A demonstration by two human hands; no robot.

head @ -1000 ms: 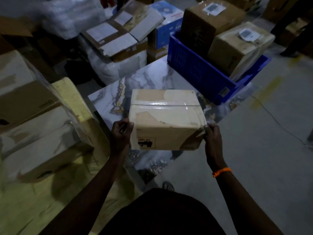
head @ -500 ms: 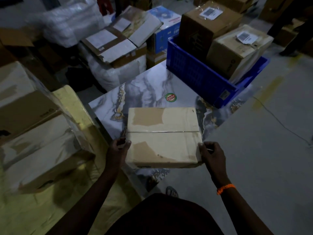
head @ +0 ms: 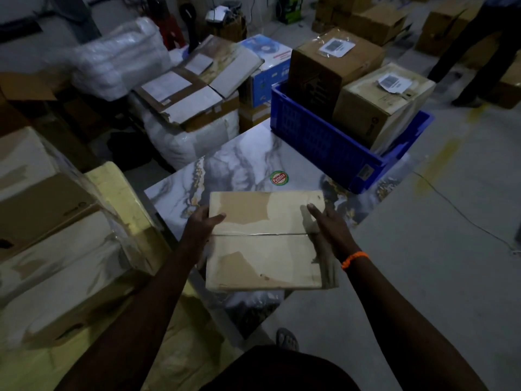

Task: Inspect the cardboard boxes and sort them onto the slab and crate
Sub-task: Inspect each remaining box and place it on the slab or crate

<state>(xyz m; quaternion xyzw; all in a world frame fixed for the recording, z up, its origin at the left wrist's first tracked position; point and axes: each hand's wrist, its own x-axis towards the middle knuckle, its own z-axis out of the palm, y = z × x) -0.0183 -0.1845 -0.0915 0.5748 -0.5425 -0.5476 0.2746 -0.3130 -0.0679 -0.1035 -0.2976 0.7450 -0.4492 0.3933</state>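
A taped cardboard box [head: 265, 249] lies flat over the near corner of the marble slab [head: 242, 162], top face up. My left hand [head: 201, 225] grips its left edge, thumb on top. My right hand [head: 328, 224] holds the right side, fingers laid along the top edge. Whether the box rests on the slab or hangs just above it, I cannot tell. At the slab's far right stands a blue plastic crate [head: 324, 142] with two labelled cardboard boxes, a dark one [head: 324, 69] and a paler one [head: 377, 105].
Wrapped cartons [head: 48, 221] on yellow sheeting fill the left. Behind the slab sit a white sack under torn flat cardboard [head: 194, 91] and a blue printed box [head: 270, 69]. Bare concrete floor [head: 423, 249] lies to the right. A person's legs [head: 490, 52] stand at the far right.
The box has tipped from front face toward me to lying flat, and come down closer to the slab's near corner. Both hands shifted up along its sides.
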